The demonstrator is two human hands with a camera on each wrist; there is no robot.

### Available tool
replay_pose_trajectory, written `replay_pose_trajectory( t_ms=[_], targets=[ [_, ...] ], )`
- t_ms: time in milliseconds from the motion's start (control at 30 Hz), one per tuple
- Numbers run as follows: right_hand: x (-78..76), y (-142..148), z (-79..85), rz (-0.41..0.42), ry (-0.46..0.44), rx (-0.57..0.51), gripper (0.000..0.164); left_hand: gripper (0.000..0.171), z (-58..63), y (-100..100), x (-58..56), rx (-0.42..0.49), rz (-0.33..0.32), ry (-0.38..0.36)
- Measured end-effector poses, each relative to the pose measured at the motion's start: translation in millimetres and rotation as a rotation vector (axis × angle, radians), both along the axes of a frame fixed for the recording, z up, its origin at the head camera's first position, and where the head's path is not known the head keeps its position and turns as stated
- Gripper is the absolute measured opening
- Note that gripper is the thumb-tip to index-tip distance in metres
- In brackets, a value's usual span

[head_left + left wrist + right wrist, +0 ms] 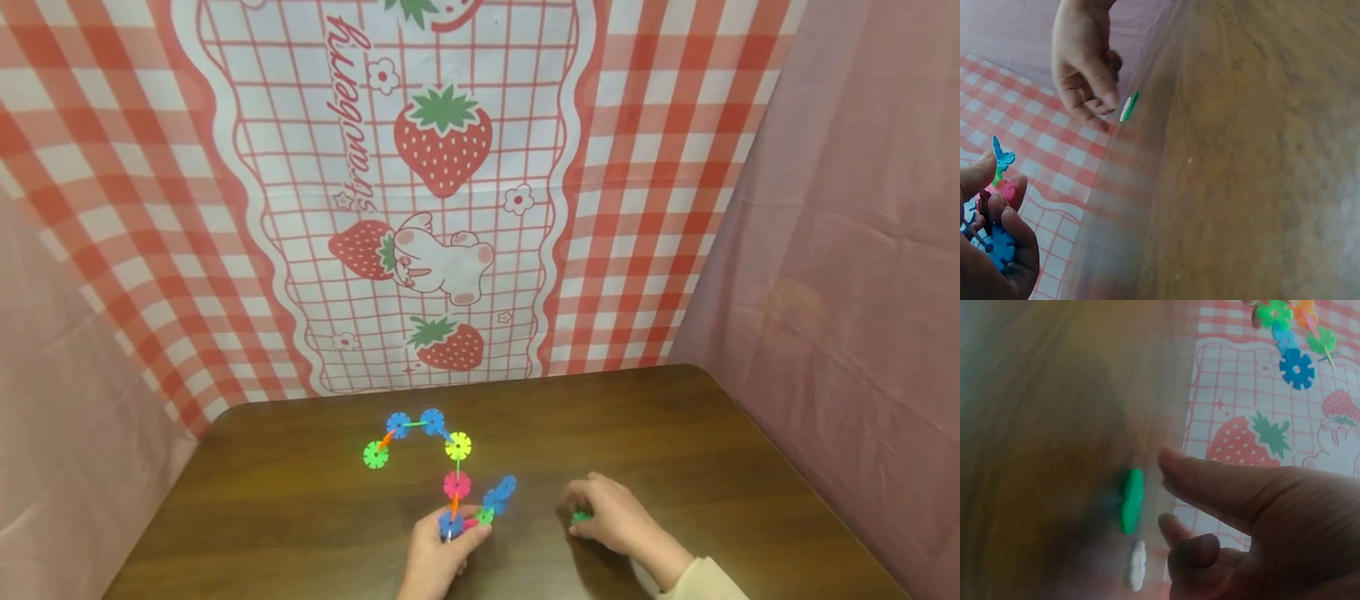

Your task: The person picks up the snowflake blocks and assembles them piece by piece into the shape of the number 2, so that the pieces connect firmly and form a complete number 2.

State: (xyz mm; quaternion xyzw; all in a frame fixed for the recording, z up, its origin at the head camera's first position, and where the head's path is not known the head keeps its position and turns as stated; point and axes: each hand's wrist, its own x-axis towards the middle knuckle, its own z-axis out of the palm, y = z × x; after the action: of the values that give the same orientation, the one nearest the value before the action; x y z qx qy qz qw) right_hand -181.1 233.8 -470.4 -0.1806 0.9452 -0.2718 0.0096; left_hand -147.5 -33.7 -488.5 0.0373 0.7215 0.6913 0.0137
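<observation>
My left hand [442,550] grips a chain of notched plastic discs, the interlocking snowflake kind, around its lower blue disc [451,525]. From there the chain climbs through a pink disc [457,484] and a yellow disc [458,447], then bends left over blue discs to a green disc [376,455]. A short branch of blue discs [495,502] sticks out to the right of the hand. My right hand [1260,512] hovers with thumb and fingers apart beside a loose green disc [1132,501] on the table. A white disc [1138,565] lies close to that one.
The brown wooden table [300,500] has rounded far corners. Behind it hangs a red-and-white checked cloth [645,183] with strawberry prints. Plain pinkish cloth [847,250] closes off the right side, with similar cloth on the left.
</observation>
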Motion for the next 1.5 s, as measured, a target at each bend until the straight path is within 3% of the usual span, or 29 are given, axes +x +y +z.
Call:
replay_pose_trajectory(
  t_ms=[333,600,867,967,1167,1333,1500],
  targets=[
    [5.7,4,-7.5,-0.047,0.037,0.098,0.035,0.035,-0.3,-8,0.1,0.072,-0.068,-0.006],
    [10.0,13,0.3,-0.122,-0.032,0.150,0.042,0.036,1.4,-10,0.0,0.101,-0.081,-0.030],
    [10.3,19,-5.4,-0.099,0.051,0.181,0.046,0.036,0.9,-10,-0.5,0.094,-0.072,-0.029],
    [7.5,19,-6.3,-0.066,0.056,0.073,0.038,0.035,-0.3,-10,0.3,0.084,-0.077,-0.017],
    [1.0,6,-1.7,0.035,-0.103,-0.362,0.006,0.034,-2.7,-7,1.9,0.060,-0.080,-0.004],
    [-0.6,-11,9.5,0.054,-0.174,-0.570,0.015,0.034,-1.3,-4,4.7,0.050,-0.079,0.000],
    [1.3,-26,18.6,0.061,-0.152,-0.677,0.018,0.036,0.3,-1,6.7,0.032,-0.088,-0.007]
  ],
)
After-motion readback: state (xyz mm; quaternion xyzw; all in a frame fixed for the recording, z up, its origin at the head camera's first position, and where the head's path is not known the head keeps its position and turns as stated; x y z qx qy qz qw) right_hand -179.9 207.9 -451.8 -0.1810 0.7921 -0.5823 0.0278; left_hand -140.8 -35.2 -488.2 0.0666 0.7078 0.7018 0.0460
